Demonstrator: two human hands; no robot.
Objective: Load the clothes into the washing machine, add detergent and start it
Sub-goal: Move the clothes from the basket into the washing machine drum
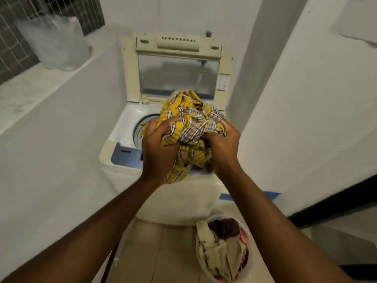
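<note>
A bunched yellow checked cloth (189, 119) is held over the open top-loading washing machine (126, 127). My left hand (158, 148) grips its left side and my right hand (222, 148) grips its right side. The cloth hangs down over the blue control panel (124, 156) and hides most of the drum opening (142, 125). The machine's lid (177, 76) stands upright at the back. On the floor in front stands a white laundry basket (204, 268) holding cream, dark red and pink clothes (222, 244).
White walls close in on both sides of the machine. A low white ledge (40, 82) runs along the left, with a clear plastic bag (57, 41) on it. The floor (155, 252) is tiled beige. A strip of blue tape (271, 195) lies to the right.
</note>
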